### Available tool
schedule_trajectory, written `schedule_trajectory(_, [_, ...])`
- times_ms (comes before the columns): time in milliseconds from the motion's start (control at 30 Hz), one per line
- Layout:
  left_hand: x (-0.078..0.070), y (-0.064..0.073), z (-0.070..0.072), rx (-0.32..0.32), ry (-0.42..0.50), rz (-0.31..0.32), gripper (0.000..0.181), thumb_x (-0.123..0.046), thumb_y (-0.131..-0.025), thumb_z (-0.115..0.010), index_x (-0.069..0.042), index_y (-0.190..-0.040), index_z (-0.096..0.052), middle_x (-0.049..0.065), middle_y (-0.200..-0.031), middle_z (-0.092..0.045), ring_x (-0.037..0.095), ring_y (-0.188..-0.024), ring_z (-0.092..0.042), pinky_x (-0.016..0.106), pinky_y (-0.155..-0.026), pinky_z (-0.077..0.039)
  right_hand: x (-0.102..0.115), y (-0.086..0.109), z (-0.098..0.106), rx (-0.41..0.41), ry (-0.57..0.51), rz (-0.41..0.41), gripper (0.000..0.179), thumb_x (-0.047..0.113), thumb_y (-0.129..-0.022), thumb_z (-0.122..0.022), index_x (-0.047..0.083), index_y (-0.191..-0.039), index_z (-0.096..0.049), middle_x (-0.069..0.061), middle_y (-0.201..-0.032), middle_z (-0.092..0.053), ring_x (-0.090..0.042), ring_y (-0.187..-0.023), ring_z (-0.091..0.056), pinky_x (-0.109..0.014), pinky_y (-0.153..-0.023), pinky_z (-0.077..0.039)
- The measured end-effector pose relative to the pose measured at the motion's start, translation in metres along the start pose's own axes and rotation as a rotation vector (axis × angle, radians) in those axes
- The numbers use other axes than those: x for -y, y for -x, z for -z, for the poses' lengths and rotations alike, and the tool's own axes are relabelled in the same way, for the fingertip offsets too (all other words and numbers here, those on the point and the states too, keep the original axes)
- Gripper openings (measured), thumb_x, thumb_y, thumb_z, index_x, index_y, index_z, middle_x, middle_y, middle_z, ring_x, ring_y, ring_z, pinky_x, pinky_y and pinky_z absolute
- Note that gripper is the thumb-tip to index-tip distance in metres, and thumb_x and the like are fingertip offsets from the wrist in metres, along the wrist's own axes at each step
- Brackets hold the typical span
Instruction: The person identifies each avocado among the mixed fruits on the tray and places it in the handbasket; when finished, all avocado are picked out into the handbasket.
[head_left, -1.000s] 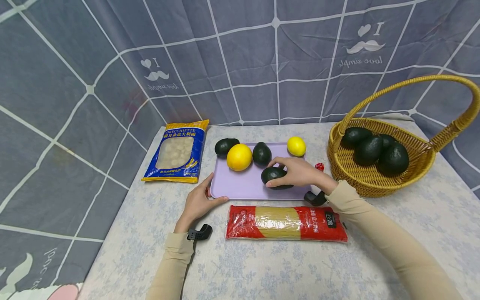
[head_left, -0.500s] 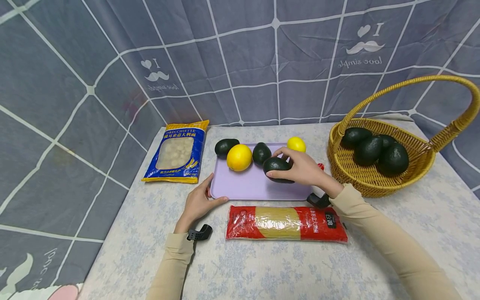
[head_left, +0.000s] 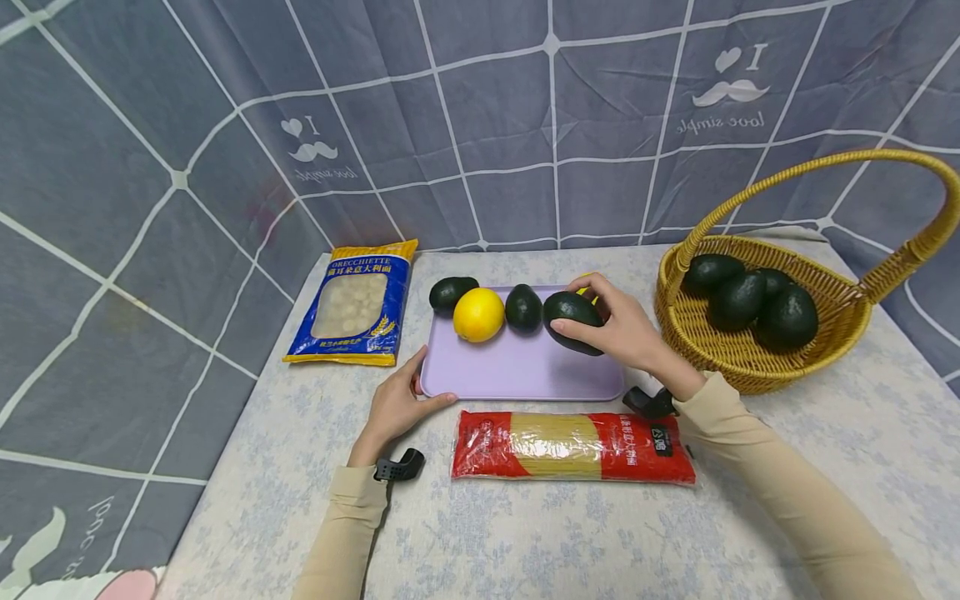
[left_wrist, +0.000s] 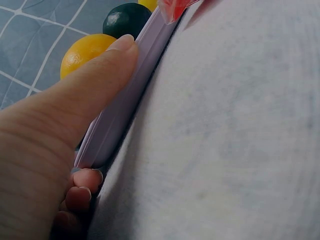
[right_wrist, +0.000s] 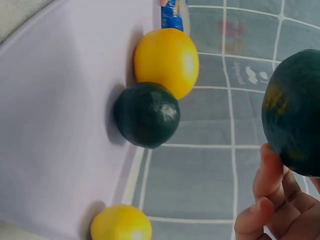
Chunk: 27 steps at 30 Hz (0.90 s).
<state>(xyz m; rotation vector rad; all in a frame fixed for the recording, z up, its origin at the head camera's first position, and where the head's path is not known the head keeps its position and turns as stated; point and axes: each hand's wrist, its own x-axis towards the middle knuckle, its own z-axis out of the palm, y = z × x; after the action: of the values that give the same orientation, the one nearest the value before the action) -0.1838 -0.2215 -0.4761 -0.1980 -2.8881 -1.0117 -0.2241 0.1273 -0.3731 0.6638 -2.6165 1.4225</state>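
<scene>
My right hand (head_left: 624, 327) grips a dark green avocado (head_left: 570, 318), raised over the right part of a lilac tray (head_left: 495, 375); thumb and fingertips are on its sides. My left hand (head_left: 399, 406) holds the tray's near left corner. Its thumb (left_wrist: 107, 75) lies along the front edge and its other fingers curl round the left side. Along the tray's back sit an avocado (head_left: 453, 294), a yellow-orange orange (head_left: 478, 315) and another avocado (head_left: 523, 308). A lemon (right_wrist: 121, 223) stands at the back right, mostly hidden by my right hand in the head view.
At the right, a wicker basket (head_left: 690, 358) with a tall handle holds several avocados (head_left: 738, 300). A red bag of spaghetti (head_left: 555, 446) lies in front of the tray. A blue bag of orecchiette (head_left: 352, 304) lies at the back left. Grey curtains (head_left: 510, 125) hang behind.
My right hand has lifted the avocado off the tray and moved it back and a little right, now covering most of the lemon. My left hand has stayed at the tray's corner.
</scene>
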Motion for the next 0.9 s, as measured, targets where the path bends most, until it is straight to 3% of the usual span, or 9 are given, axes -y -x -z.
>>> schedule_trajectory(267, [-0.001,0.001,0.000,0.003,0.003,0.002,0.100,-0.051,-0.070,-0.080,-0.007,-0.147,-0.035,0.002,-0.073,-0.048,0.016,-0.063,-0.041,0.032,-0.058,-0.033,0.007,0.009,0.013,-0.058,-0.049,0.015,0.048,0.021,-0.082,-0.076,0.014,-0.123,-0.051,-0.007,-0.094,-0.056,-0.023,-0.074,-0.050,-0.034,-0.063,-0.044])
schedule_trajectory(767, [-0.001,0.001,0.000,0.001,-0.002,0.006,0.099,-0.050,-0.070,-0.080,-0.007,-0.147,-0.035,0.002,-0.075,-0.049,0.016,-0.063,-0.042,0.032,-0.058,-0.035,0.011,0.026,0.034,-0.097,-0.079,0.022,0.053,0.019,-0.082,-0.075,0.014,-0.128,-0.048,-0.010,-0.101,-0.053,-0.026,-0.078,-0.061,-0.032,-0.056,-0.051])
schedule_trajectory(900, [-0.002,0.001,0.001,0.002,0.000,0.007,0.099,-0.050,-0.070,-0.080,-0.007,-0.147,-0.035,0.002,-0.075,-0.049,0.016,-0.063,-0.042,0.032,-0.058,-0.035,0.014,0.033,0.044,-0.107,-0.049,0.010,0.056,0.019,-0.082,-0.075,0.015,-0.130,-0.048,-0.009,-0.105,-0.054,-0.023,-0.080,-0.061,-0.029,-0.063,-0.051])
